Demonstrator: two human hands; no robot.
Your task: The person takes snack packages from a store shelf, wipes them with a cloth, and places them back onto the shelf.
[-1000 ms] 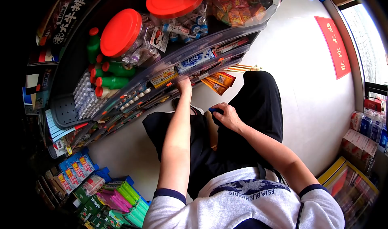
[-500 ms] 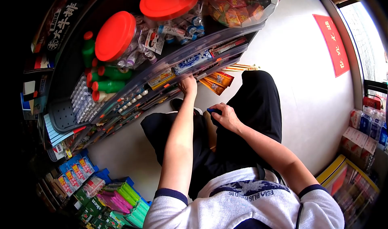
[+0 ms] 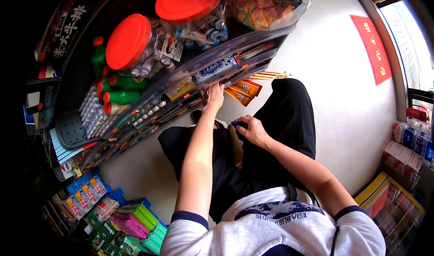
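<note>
My left hand reaches to a lower tier of the display shelf. Its fingertips are partly hidden under the shelf edge, so I cannot make out whether they grip anything. Just right of it, orange packets stick out from the shelf. Above it lie a blue-and-white pack and a yellow box behind the clear shelf front. My right hand rests over my thigh, its fingers closed on a small dark-blue object that is mostly covered.
Red-lidded jars, green bottles and a bag of red packets stand on the shelf top. Stacked boxes are at lower left. A red mat lies on the pale floor at right, near bottled packs.
My left hand has shifted slightly to the right along the shelf edge and turned, so more of its back and fingers shows. My right hand stays in place.
</note>
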